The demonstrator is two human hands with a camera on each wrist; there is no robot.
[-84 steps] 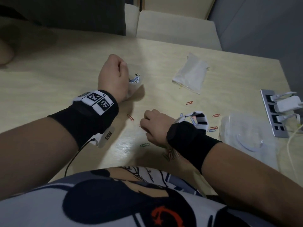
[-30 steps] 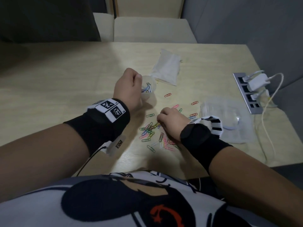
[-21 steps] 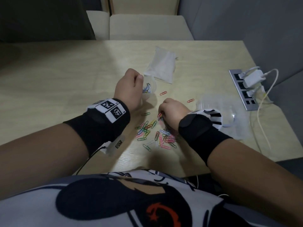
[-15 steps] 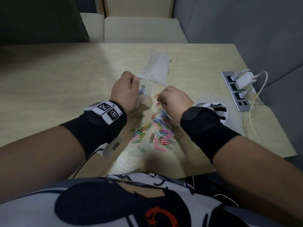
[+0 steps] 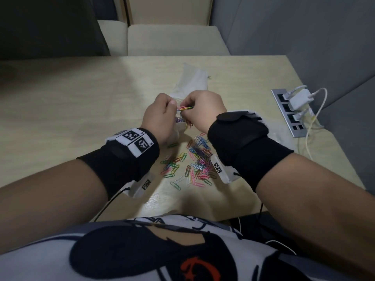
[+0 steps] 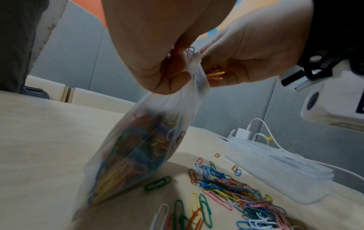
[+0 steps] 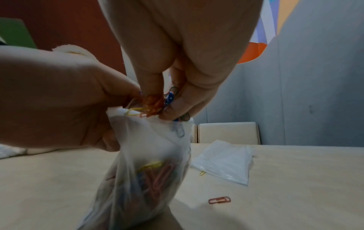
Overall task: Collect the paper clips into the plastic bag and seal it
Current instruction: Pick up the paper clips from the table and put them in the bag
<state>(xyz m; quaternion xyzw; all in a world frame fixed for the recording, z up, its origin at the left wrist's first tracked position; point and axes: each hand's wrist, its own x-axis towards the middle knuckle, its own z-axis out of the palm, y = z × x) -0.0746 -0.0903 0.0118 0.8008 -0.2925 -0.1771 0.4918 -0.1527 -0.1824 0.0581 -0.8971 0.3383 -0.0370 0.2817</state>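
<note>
Standing near upright, mouth up, plastic bag (image 6: 133, 155) gripped by left hand (image 5: 160, 116).

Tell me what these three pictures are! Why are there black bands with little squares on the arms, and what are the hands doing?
No machine here: a person wears three small cameras. One sits on the head and looks down at the table. One is strapped to each wrist by the black bands and looks along the hand from below.

The left hand grips the top of a see-through plastic bag, already partly full of coloured paper clips. The right hand pinches a small bunch of clips and pushes them into the bag's mouth.

On the table lie a heap of loose paper clips, a spare flat bag, and a power strip with chargers.
</note>
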